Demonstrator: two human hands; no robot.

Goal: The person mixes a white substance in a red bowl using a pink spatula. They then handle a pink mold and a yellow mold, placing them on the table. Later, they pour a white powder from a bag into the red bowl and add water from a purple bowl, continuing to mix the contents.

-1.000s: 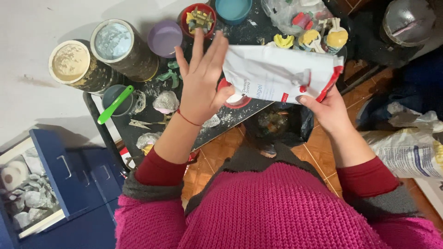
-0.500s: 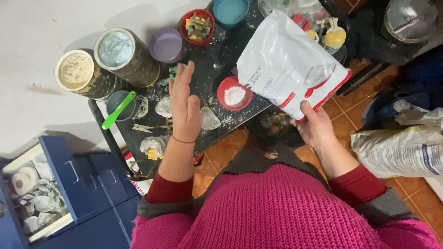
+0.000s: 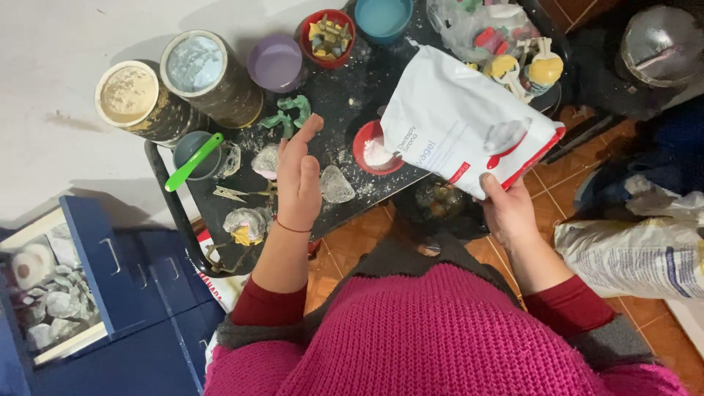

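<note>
Right hand (image 3: 508, 213) pinches the white pouch (image 3: 462, 121) by its bottom corner — soft, floppy, probably light; grip mid-body instead. Left hand (image 3: 298, 180) open, empty.

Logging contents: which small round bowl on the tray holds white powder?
The red bowl under the white bag's lower corner; the other red one holds coloured pieces.
</note>
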